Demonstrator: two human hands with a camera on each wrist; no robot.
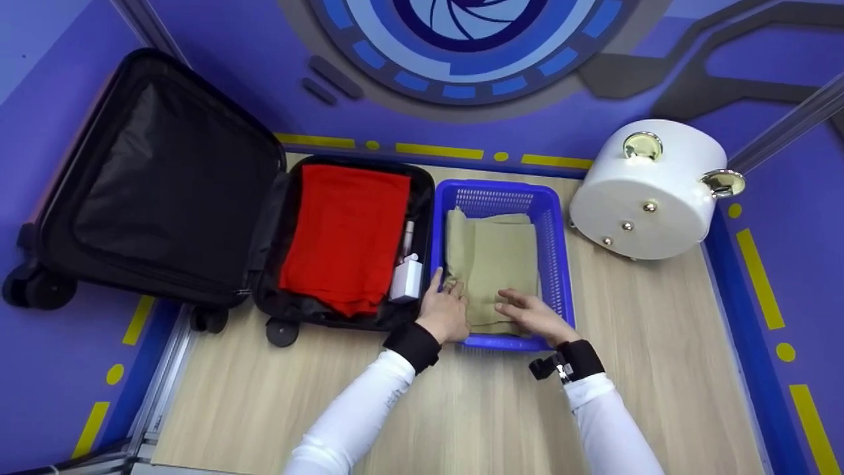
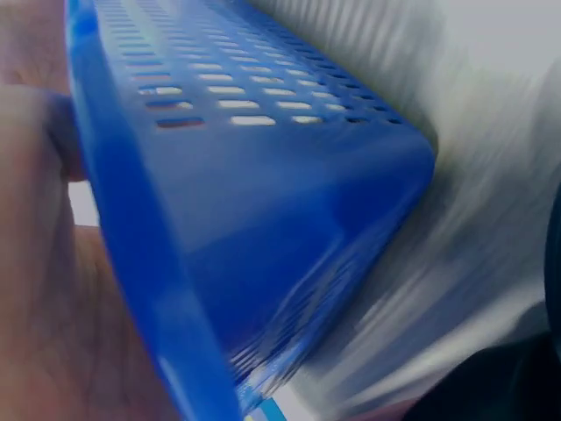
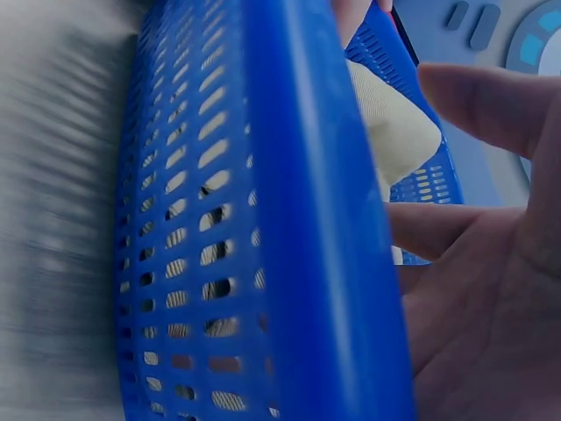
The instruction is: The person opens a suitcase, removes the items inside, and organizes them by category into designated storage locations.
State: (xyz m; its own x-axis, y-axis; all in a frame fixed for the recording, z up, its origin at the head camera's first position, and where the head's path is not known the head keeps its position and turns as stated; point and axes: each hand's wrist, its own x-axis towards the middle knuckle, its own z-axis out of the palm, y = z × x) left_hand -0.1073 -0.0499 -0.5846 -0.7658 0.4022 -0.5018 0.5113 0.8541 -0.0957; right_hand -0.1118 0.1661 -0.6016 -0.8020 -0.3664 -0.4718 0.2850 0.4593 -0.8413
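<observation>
Reaching over the near side of a blue basket (image 1: 501, 342), the two hands are at a folded khaki cloth (image 1: 508, 254) which lies inside it. The left hand (image 1: 445, 315) is at the near left corner, with one finger stretched along the rim and the other fingers bent down beside the cloth's left edge; whether they pinch it, I cannot tell. The right hand (image 1: 535, 319) is open, its fingers apart and loosely extended above the near right part of the cloth. The left portion of the cloth is raised in a fold.

The basket stands on a wooden surface (image 1: 475, 422), just beside an open black suitcase (image 1: 178, 178). In the suitcase lie a red cloth (image 1: 349, 234) and, to its right, a white bottle (image 1: 405, 280). A white round object (image 1: 649, 191) with gold-coloured parts is at the right.
</observation>
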